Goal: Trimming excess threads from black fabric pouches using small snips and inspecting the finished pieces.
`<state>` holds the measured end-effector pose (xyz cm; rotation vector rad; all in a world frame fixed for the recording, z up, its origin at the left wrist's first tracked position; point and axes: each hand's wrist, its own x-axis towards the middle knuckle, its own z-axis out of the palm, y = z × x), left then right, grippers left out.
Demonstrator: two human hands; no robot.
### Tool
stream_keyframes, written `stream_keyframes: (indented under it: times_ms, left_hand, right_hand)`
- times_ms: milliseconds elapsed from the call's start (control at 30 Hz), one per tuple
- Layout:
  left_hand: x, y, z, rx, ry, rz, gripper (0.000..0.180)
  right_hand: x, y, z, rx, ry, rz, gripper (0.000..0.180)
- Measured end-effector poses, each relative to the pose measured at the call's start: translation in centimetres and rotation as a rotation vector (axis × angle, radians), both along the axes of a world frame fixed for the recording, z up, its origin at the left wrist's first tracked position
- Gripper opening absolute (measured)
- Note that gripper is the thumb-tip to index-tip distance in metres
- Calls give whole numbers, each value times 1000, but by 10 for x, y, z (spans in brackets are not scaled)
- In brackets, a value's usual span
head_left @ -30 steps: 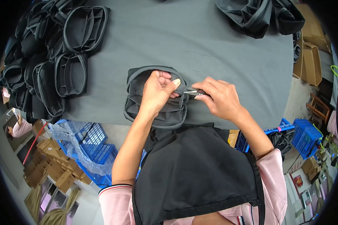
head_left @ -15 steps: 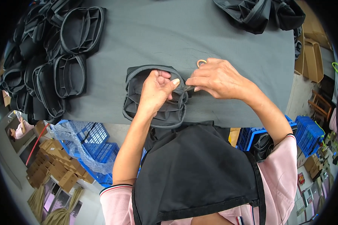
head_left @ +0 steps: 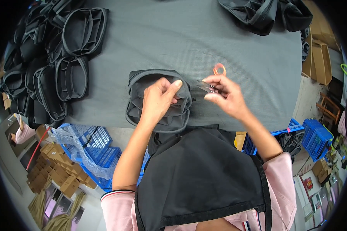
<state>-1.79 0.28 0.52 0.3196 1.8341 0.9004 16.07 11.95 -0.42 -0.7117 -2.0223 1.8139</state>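
A black fabric pouch (head_left: 177,125) with inner dividers lies open-topped at the table's near edge. My left hand (head_left: 156,98) reaches into it, thumb up and fingers closed on the right part of its rim. Just right of the pouch, my right hand (head_left: 231,98) holds thread snips (head_left: 204,86) with an orange finger ring. Their pointed metal blades face the pouch, parted and a little apart from its rim.
Similar black pouches (head_left: 71,79) pile up on the left of the grey-covered table (head_left: 154,34). More black bags (head_left: 254,17) lie at the far right. Blue plastic crates (head_left: 94,138) stand below the table edge, with cardboard boxes (head_left: 61,169) on the floor at left.
My right hand has drawn back from the pouch rim toward the right and turned, so the snips' blades now show. My left hand stays nearly where it was.
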Motion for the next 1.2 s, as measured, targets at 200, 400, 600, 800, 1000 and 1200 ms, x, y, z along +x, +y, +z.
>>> stream_keyframes:
  times_ms: [200, 400, 600, 800, 1000, 1200]
  left_hand:
    - [9, -7, 39, 71, 648, -784, 60]
    - [14, -1, 23, -43, 770, -847, 43]
    - [14, 5, 3, -55, 716, -741, 19]
    - [10, 1, -6, 55, 702, -669, 16]
    - [14, -3, -5, 90, 692, -618, 11]
    - [14, -3, -12, 119, 723, -616, 8]
  right_hand:
    - [-8, -56, -20, -558, -115, -275, 20]
    - [-19, -42, -29, -338, -188, -209, 18]
    - [-24, -40, -36, -120, -271, -197, 17]
    - [-29, -43, -45, -274, -246, -311, 13]
    - [-24, -53, -35, -339, -279, -232, 12]
    - [-25, -54, -36, -445, -313, -340, 14]
